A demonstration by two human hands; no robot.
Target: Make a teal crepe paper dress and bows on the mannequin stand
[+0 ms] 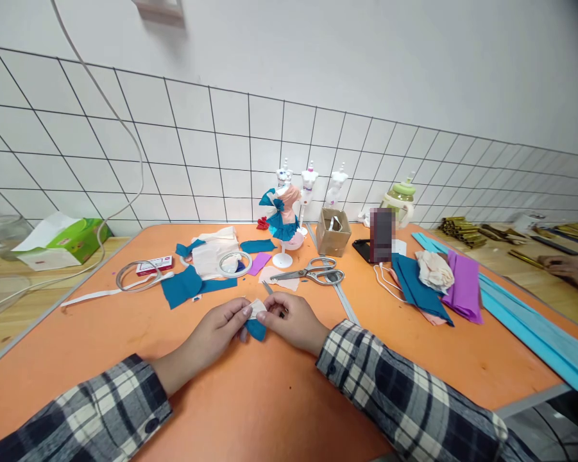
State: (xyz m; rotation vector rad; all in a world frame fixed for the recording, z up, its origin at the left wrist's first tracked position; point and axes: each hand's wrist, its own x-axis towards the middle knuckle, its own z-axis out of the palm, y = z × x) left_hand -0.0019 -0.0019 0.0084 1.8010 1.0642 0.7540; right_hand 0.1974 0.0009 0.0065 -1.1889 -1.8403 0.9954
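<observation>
Between my two hands, low over the orange table, is a small piece of cream and teal crepe paper (256,329). The fingers of my left hand (226,321) pinch its left side. From the other side, my right hand (292,319) grips it with thumb and fingers. A thin grey pointed tip (268,288) sticks out beyond my right fingers; whether that hand holds it, I cannot tell. Just behind lie large metal scissors (312,274) on a pale pink paper piece. A mini dress form (282,218) wears a teal and peach crepe paper dress.
Teal paper scraps (180,287), a tape roll (235,264) and a small red-white box (154,265) lie left. Behind are white dress forms (309,183) and a cardboard box (333,232). Folded purple paper (464,285) lies right. Another person's hand (570,269) shows far right.
</observation>
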